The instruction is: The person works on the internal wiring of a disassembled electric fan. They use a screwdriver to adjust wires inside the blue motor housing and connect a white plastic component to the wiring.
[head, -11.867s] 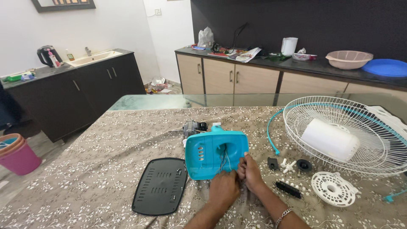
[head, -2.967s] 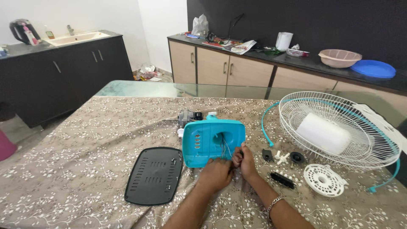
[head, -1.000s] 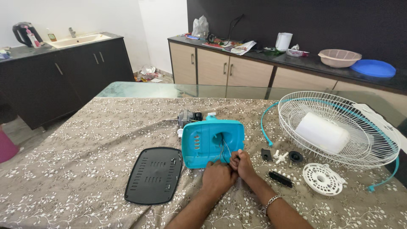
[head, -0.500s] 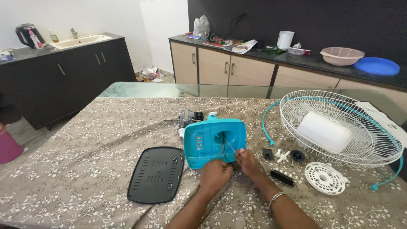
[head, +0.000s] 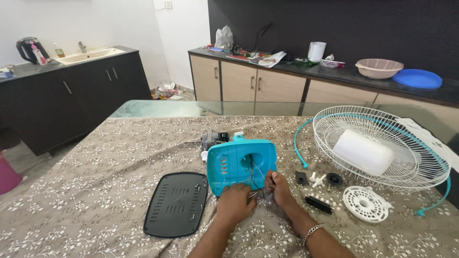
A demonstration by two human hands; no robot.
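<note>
Bright, even daylight; sharp focus, slight edge distortion.

Over the last half second both hands, the left hand (head: pixel 235 203) and right hand (head: pixel 279 187), have barely shifted at the wires (head: pixel 255 184) below the turquoise housing (head: pixel 229 165).

Left of my left hand (head: pixel 234 203): black grille plate (head: pixel 176 204) lies flat, bare cloth beyond it. Straight ahead the blue fan housing (head: pixel 241 164) blocks, touching both hands. Right of my right hand (head: pixel 279 187): small black bar (head: pixel 318 204), knobs (head: pixel 318 179), white disc (head: pixel 366 204), then the wire fan guard (head: pixel 382 148). Near side stays free.
</note>
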